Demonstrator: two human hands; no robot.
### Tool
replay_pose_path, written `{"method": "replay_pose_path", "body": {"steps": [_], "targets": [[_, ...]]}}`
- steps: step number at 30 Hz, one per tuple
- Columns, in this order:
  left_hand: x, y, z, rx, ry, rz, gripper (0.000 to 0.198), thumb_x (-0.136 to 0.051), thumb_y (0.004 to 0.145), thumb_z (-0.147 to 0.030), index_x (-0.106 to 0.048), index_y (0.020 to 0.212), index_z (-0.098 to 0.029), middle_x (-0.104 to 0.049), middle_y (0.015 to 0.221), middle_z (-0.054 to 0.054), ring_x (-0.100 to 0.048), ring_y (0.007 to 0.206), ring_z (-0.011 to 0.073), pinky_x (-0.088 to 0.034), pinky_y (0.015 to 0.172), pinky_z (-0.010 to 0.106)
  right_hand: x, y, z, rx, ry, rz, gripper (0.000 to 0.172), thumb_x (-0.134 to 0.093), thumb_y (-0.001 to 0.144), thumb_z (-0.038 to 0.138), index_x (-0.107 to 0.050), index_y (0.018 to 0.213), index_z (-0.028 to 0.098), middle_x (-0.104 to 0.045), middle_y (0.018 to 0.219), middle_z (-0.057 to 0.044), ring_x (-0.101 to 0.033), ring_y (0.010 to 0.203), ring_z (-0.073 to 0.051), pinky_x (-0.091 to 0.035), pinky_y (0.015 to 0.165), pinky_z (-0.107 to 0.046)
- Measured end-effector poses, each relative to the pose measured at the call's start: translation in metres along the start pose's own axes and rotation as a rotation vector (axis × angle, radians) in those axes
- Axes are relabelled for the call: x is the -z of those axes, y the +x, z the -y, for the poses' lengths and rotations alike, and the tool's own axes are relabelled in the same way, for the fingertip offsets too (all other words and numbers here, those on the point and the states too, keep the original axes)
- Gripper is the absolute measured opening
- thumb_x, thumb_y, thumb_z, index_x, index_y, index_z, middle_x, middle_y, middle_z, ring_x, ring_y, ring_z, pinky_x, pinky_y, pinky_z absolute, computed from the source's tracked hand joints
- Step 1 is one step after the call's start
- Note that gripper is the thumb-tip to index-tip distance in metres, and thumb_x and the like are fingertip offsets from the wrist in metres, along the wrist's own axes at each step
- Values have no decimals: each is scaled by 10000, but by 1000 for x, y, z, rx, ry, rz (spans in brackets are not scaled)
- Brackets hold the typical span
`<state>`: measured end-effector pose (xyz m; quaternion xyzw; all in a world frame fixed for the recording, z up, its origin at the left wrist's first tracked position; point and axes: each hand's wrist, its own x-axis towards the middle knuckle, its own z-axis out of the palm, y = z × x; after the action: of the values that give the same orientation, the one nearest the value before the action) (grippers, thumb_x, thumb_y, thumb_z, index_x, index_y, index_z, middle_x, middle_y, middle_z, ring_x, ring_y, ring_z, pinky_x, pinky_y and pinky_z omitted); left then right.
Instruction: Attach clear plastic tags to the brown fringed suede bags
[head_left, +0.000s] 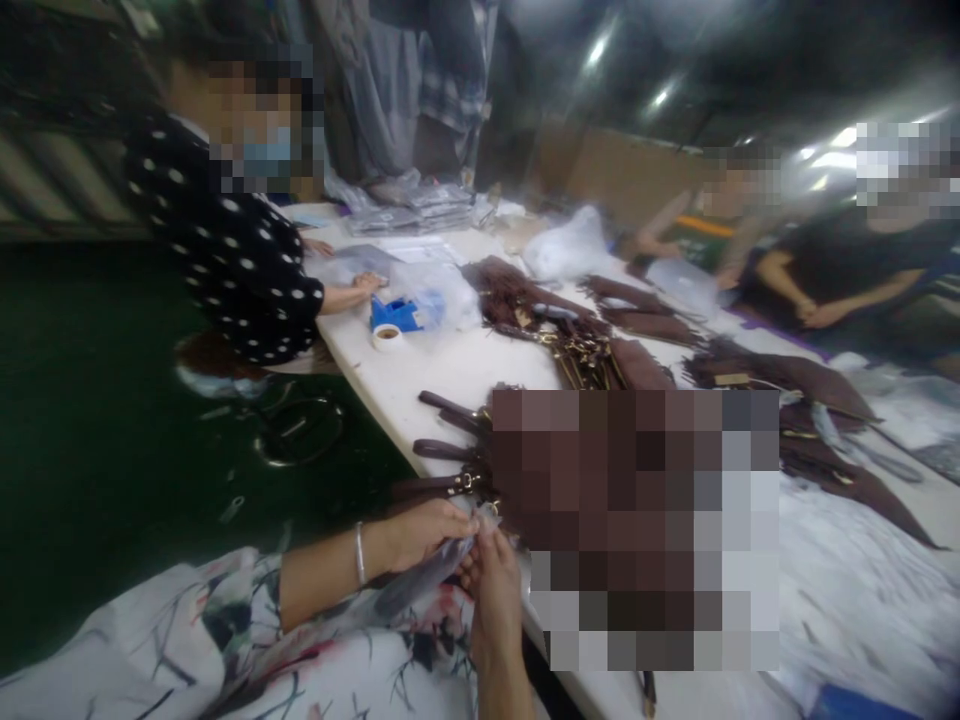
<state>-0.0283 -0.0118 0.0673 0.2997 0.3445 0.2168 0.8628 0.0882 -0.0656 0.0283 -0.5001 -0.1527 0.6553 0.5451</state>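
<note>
Pinching clear plastic bag (427, 578): left hand (421, 532), right hand (496, 585) both clamped; any lettering blurred.

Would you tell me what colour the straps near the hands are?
The straps are dark brown, seen in the head view.

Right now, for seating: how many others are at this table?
3: one in a dotted top, left; two on the right, one in black, one behind. A fourth may stand at the far end.

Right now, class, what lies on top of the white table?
Brown straps, a blue tape dispenser, a tape roll, plastic bags. A blurred patch hides the near part. Left hand and right hand pinch a clear sleeve.
</note>
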Motion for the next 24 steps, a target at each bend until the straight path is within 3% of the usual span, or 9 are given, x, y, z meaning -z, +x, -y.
{"method": "replay_pose_path", "body": {"steps": [3, 6, 9, 12, 14, 17, 19, 22, 24], "targets": [[4, 6, 1, 14, 128, -22, 345, -688, 769, -427, -688, 755, -82, -670, 648, 97, -618, 536, 173, -492, 553, 287, 4, -8, 1, 12, -34, 28, 445, -627, 820, 570, -651, 1035, 181, -554, 634, 42, -463, 523, -83, -347, 469, -178], [6, 12, 3, -27, 175, -104, 313, -701, 751, -403, -674, 711, -94, -650, 601, 57, -558, 475, 116, -438, 509, 231, 19, -25, 4, 20, -129, 10, 477, -622, 802, 610, -677, 1062, 214, -655, 793, -8, -483, 557, -96, -431, 524, -221], [7, 15, 5, -67, 180, -139, 288, -696, 750, -389, -657, 704, -107, -648, 598, 37, -541, 465, 98, -410, 489, 207, 42, -41, 11, 25, -206, -93, 523, -694, 732, 606, -690, 1105, 239, -703, 1016, -67, -520, 573, -108, -483, 553, -261], [8, 14, 6, -73, 168, -121, 304, -710, 744, -402, -645, 701, -108, -649, 598, 40, -546, 464, 101, -413, 486, 208, 62, -45, 23, 40, -140, -253, 524, -759, 669, 576, -707, 1056, 227, -707, 1074, -89, -578, 612, -120, -515, 579, -255], [7, 10, 4, -61, 153, -84, 338, -713, 750, -434, -655, 757, -101, -684, 665, 74, -595, 517, 123, -461, 542, 226, 68, -42, 34, 63, -56, -294, 567, -780, 653, 562, -683, 1098, 225, -697, 1113, -105, -628, 685, -143, -539, 608, -255], [4, 3, -3, -10, 90, 6, 466, -604, 821, -559, -652, 863, -98, -730, 836, 147, -665, 631, 177, -504, 630, 277, 66, -32, 52, 105, 47, -291, 584, -776, 665, 563, -665, 1098, 188, -687, 1116, -136, -652, 731, -154, -544, 592, -238], [1, -1, -9, 43, 17, 64, 600, -418, 885, -645, -638, 920, -88, -733, 894, 171, -674, 651, 189, -489, 621, 284, 60, -25, 61, 111, 100, -297, 554, -774, 672, 561, -670, 1048, 168, -697, 1052, -131, -640, 679, -134, -530, 552, -219], [-3, -5, -16, 95, -54, 96, 758, -197, 914, -680, -612, 1027, -56, -729, 904, 185, -673, 648, 193, -438, 560, 266, 51, -17, 70, 96, 162, -305, 509, -786, 670, 539, -660, 995, 169, -700, 897, -74, -622, 615, -116, -509, 512, -203], [-5, -6, -17, 107, -73, 100, 774, -196, 915, -679, -610, 1044, -37, -727, 892, 201, -676, 646, 204, -422, 538, 263, 46, -13, 72, 91, 183, -309, 483, -808, 661, 503, -646, 973, 172, -679, 809, -29, -606, 582, -104, -492, 491, -186]]}}
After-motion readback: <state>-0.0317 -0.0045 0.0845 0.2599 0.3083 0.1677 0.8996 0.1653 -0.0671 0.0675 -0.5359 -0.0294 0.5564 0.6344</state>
